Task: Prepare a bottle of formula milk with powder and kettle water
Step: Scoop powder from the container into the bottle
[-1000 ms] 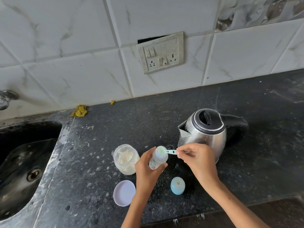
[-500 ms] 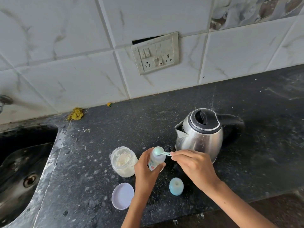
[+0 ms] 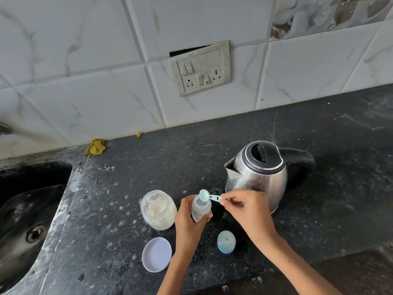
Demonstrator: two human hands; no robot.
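I am watching from afar and taking the counter from left to right. The clear plastic jar of pale formula powder [image 3: 158, 209] is standing open, about half full, with its round white lid [image 3: 157, 254] lying flat on the near side. Just right of the jar, my left hand [image 3: 187, 222] is wrapping round the small translucent baby bottle [image 3: 201, 210], keeping it upright. My right hand [image 3: 246, 211] is pinching the handle of the pale green plastic scoop [image 3: 205, 195], its bowl tipping over the bottle's open mouth. I am judging it best to steady the bottle and tap the scoop gently so nothing spills; I cannot tell how much powder is inside. The blue bottle cap [image 3: 226, 242] is sitting nearer, and the lidded steel kettle [image 3: 258, 175] is waiting at the right
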